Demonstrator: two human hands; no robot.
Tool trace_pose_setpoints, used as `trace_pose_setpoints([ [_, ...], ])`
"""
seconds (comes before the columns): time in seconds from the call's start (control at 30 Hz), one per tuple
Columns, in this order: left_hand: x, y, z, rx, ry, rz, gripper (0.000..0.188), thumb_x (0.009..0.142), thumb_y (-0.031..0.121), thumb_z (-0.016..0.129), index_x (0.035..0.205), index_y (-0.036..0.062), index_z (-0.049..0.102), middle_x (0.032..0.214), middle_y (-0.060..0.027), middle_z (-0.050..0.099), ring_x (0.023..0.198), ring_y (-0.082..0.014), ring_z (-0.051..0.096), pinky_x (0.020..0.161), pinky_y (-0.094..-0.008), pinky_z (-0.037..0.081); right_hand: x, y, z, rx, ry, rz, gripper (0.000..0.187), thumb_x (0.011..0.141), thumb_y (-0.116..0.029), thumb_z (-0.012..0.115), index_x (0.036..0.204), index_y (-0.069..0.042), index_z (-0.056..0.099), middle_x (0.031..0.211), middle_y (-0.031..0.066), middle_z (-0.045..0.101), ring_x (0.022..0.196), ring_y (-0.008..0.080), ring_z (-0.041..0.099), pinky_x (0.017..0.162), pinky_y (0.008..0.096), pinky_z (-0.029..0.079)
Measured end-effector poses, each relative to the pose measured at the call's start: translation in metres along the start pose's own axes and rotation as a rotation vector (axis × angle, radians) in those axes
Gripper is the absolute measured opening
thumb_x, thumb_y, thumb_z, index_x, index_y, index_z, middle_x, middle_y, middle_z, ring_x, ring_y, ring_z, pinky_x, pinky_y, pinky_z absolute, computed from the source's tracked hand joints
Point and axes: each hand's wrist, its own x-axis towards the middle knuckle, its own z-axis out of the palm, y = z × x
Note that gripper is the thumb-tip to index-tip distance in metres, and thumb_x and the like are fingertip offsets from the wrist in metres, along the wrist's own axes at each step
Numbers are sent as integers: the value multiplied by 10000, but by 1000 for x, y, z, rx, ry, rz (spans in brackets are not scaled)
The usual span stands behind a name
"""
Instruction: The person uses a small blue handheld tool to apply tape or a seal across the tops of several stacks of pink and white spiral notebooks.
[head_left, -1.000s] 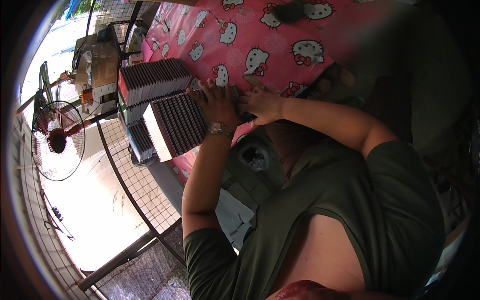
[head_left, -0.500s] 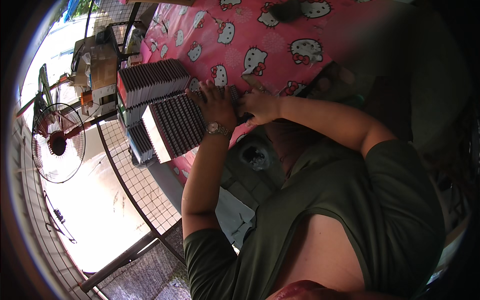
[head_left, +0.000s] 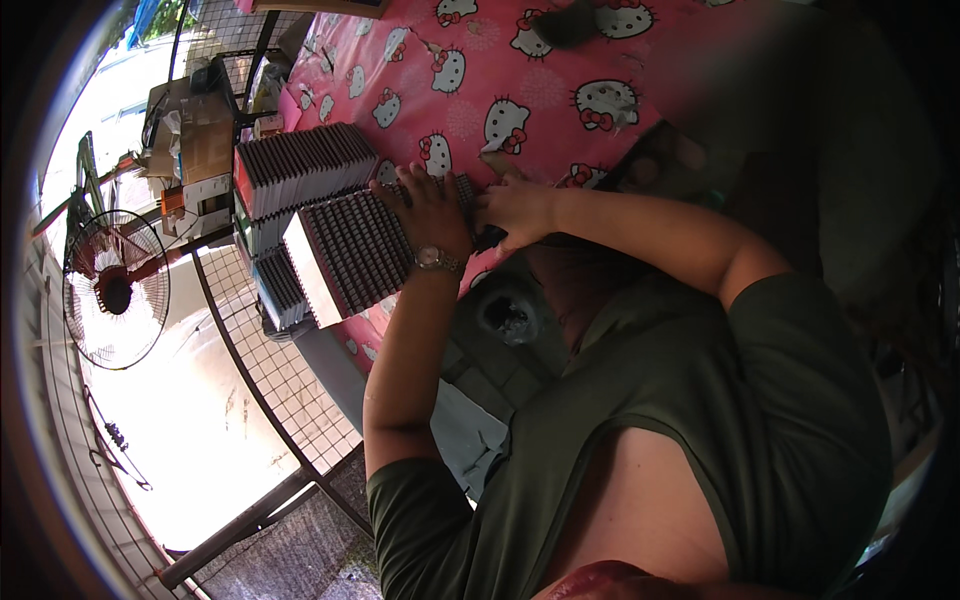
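Observation:
A row of spiral-bound notebooks [head_left: 350,245] stands packed together on the table, dark coil spines facing up and a pale cover at the left end. My left hand [head_left: 430,210], with a wristwatch above it, lies across the right part of this row, fingers spread over the spines. At the row's right end my right hand [head_left: 520,210] has its fingers bent around the last notebooks; their tips are partly hidden. Behind and left of the row, more notebooks [head_left: 305,165] with brown spines are stacked in layers, with a smaller blue-edged group [head_left: 283,285] nearer me.
A pink cloth with cartoon cats [head_left: 545,75] covers the table. A dark object [head_left: 565,25] lies at its far side. A standing fan [head_left: 117,290] and cardboard boxes [head_left: 195,130] are at the left, by a wire mesh panel [head_left: 270,370]. A clear plastic bag [head_left: 510,315] sits below the table edge.
Both hands keep nearly the same places on the notebook row. The view has shifted very slightly.

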Motion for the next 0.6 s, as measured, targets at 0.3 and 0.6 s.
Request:
trace_pose_setpoints([
  [0.3, -4, -2, -2, -16, -20, -5, 534, 902, 438, 487, 1367, 179, 530, 1440, -239, 450, 1400, -410, 325, 1028, -810, 27, -3, -5, -2, -51, 43, -5, 451, 787, -449, 710, 1111, -139, 658, 1113, 80, 636, 1111, 285, 604, 1012, 533, 378],
  [0.6, 2, 2, -5, -15, -6, 0, 542, 885, 416, 503, 1367, 168, 533, 1464, -212, 434, 1395, -414, 324, 1044, -796, 32, 28, 5, 0, 229, -325, 157, 394, 787, -389, 694, 1061, -105, 690, 1019, 128, 673, 997, 325, 651, 918, 462, 476],
])
